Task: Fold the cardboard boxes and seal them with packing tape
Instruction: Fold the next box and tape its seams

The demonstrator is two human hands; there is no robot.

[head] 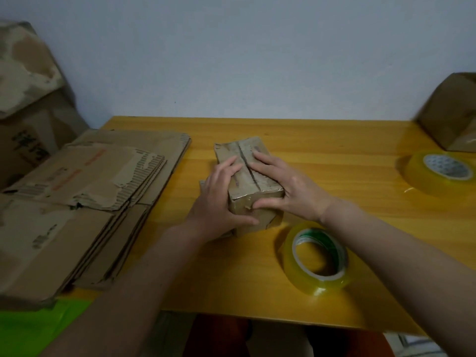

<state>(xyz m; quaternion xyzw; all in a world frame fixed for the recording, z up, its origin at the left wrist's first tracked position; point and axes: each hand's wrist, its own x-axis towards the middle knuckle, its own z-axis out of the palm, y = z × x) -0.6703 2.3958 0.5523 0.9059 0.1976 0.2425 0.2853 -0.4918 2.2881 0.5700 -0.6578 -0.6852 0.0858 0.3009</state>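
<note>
Hands hold a small cardboard box [248, 173] in the middle of the yellow table [322, 148]. Left hand [219, 202] wraps its near left corner. Right hand [286, 186] grips its right side, thumb on the front. Tape roll [318, 257] lies just beside it.

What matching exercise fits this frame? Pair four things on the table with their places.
Things:
1. small box
2. nearer tape roll
3. farther tape roll
4. flattened cardboard stack

Places:
A. left side of the table
B. far right, by a brown box
C. table centre, under both hands, left and right
D. near edge, beside the right forearm

Pairs: 1-C, 2-D, 3-B, 4-A
</note>
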